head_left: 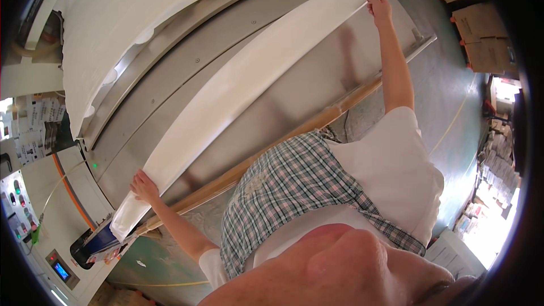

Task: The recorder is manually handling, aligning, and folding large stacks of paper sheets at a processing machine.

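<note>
A long white folded sheet (249, 73), smooth and slightly shiny, stretches slantwise over a grey metal work table (266, 130). My left hand (145, 187) lies across its narrow lower-left part, fingers curled on it. Beyond that hand the sheet's end hangs over the table's left edge. At the far upper right, my right hand (379, 8) pinches the sheet's corner with bent fingers. Both arms are spread wide along the sheet.
A white machine (113, 17) with a sheet-like cover borders the table's far side. At left are a control panel (20, 204) with buttons and a small lit screen (61, 271). A wooden edge strip (226, 184) runs along my side. Cardboard boxes (481, 34) stand at right.
</note>
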Action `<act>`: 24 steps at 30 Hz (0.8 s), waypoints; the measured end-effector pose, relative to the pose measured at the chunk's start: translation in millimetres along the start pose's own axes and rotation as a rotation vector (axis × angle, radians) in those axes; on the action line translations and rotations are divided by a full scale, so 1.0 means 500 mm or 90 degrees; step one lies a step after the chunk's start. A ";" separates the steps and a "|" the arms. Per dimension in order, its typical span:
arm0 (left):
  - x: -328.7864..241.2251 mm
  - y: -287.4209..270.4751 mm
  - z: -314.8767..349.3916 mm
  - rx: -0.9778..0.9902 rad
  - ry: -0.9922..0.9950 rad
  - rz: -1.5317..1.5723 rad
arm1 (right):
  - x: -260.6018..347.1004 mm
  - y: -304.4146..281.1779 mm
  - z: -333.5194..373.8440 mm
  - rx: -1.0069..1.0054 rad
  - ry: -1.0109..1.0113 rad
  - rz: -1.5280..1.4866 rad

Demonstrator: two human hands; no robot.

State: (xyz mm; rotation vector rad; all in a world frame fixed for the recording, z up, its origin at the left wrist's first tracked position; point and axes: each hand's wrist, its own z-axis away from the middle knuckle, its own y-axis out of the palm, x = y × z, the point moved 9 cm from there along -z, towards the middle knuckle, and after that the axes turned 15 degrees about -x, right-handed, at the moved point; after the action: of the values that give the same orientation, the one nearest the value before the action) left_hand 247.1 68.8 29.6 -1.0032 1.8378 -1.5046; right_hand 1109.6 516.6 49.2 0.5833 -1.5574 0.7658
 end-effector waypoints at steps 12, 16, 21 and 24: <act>0.006 -0.008 0.005 -0.037 -0.001 0.022 | 0.020 0.078 -0.053 0.030 -0.142 0.681; 0.005 -0.009 0.005 -0.053 -0.009 0.027 | 0.022 0.082 -0.058 -0.050 -0.108 0.713; 0.003 -0.012 0.006 -0.050 -0.005 0.029 | 0.065 0.100 -0.067 -0.025 -0.191 0.700; -0.003 -0.014 0.007 -0.047 0.000 0.032 | 0.082 0.069 -0.068 -0.099 0.009 0.265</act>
State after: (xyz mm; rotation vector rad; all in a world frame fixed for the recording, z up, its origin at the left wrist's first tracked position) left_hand 252.1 67.4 35.9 -0.9835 1.9162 -1.4168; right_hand 1100.8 567.3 86.4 0.1365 -1.7314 0.9447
